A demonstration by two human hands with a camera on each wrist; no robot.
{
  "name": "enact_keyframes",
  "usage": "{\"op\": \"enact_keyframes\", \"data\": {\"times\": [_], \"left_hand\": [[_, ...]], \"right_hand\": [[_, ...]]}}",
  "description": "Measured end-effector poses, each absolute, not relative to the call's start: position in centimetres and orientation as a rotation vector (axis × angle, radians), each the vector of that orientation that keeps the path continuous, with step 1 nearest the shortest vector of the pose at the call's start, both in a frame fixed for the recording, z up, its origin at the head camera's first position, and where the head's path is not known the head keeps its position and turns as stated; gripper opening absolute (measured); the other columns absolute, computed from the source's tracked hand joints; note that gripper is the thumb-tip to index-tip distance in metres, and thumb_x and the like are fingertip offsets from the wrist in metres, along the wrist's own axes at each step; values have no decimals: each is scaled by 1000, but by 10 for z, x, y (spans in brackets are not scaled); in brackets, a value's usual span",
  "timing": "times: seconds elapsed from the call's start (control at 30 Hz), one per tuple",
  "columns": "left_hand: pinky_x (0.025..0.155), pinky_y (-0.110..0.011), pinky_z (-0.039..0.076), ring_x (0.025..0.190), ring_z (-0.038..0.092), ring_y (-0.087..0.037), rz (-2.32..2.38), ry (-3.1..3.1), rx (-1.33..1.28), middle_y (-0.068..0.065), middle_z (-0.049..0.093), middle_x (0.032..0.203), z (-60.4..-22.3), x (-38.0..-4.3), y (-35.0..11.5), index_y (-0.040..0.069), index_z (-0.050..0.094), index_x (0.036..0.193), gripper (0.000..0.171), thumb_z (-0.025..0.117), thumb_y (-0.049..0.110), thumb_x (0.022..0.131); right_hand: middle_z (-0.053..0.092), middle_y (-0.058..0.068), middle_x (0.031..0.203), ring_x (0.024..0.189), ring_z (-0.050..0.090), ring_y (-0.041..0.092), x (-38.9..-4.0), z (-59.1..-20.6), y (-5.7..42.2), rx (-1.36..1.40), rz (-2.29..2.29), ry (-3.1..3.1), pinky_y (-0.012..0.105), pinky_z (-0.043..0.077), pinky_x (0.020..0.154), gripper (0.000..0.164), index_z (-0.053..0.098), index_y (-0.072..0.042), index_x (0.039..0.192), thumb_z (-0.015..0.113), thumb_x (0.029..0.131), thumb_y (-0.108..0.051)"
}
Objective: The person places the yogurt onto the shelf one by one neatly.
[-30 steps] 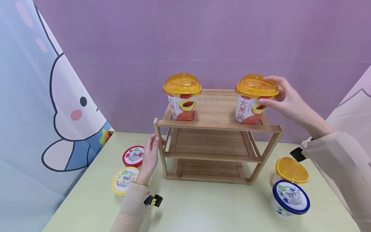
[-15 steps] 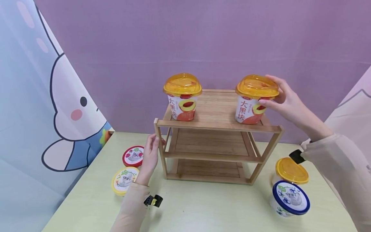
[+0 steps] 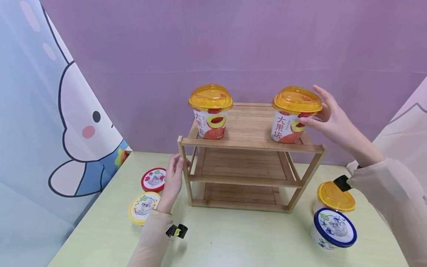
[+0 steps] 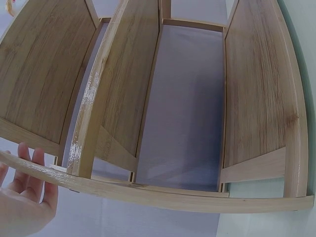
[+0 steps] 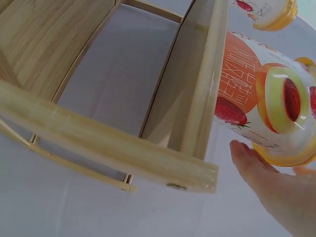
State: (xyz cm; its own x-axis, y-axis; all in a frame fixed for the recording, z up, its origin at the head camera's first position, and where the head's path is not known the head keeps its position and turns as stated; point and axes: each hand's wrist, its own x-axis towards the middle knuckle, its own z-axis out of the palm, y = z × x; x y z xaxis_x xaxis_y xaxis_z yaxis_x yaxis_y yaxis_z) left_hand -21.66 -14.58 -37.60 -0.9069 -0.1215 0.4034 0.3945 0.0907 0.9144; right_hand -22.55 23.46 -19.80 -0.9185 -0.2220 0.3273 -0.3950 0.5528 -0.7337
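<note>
A three-tier wooden rack (image 3: 247,181) stands on the table. My left hand (image 3: 174,174) holds its left front post, fingers behind the wood; in the left wrist view the same fingers (image 4: 37,170) show past the rail. On the top tier are two fruit cups with orange domed lids, a left cup (image 3: 210,120) and a right cup (image 3: 287,126), both upright. Beside the right cup is my right hand (image 3: 333,116), its index finger raised off the lid and its thumb at the label. In the right wrist view the thumb (image 5: 247,158) lies just off the cup wall.
Left of the rack sit a red-lidded tub (image 3: 154,179) and a yellow-lidded tub (image 3: 144,207), partly behind the left arm. To its right are an orange-lidded cup (image 3: 335,196) and a blue-lidded tub (image 3: 335,227). A purple curtain (image 3: 250,44) hangs behind.
My right hand's fingers have come off the right cup's lid and spread a little to the right. The cup stays in place. My left hand has not moved.
</note>
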Motion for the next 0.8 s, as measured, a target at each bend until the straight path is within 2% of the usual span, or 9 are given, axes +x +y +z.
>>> {"op": "enact_keyframes", "data": {"times": [0.1,0.23,0.53,0.8], "left_hand": [[83,-30,37,88,52,-16,-1871,-2003,-269,-8,55,87,-376,-217,-146,-3,42,112,28,35,18,96],[82,-29,38,88,52,-20,-1878,-1998,-274,-7,55,86,-377,-217,-146,-4,42,113,28,35,18,96],[82,-29,38,89,53,-20,-1866,-2011,-266,-6,55,87,-375,-216,-146,-4,42,114,27,35,16,96],[83,-32,37,89,52,-21,-1858,-2006,-277,-7,54,86,-376,-217,-146,-3,42,112,27,36,17,96]], "right_hand": [[34,21,132,114,44,16,-221,-203,237,506,1293,-2551,10,38,83,82,1,-33,140,59,85,-15],[31,20,135,118,41,18,-214,-212,241,491,1261,-2500,11,37,86,81,2,-31,140,59,85,-12],[35,18,131,110,44,8,-197,-236,253,474,1222,-2408,6,37,81,78,10,-26,140,59,83,-6],[40,5,127,108,42,0,-181,-256,263,454,1176,-2361,5,35,81,69,17,-20,138,57,84,-3]]}}
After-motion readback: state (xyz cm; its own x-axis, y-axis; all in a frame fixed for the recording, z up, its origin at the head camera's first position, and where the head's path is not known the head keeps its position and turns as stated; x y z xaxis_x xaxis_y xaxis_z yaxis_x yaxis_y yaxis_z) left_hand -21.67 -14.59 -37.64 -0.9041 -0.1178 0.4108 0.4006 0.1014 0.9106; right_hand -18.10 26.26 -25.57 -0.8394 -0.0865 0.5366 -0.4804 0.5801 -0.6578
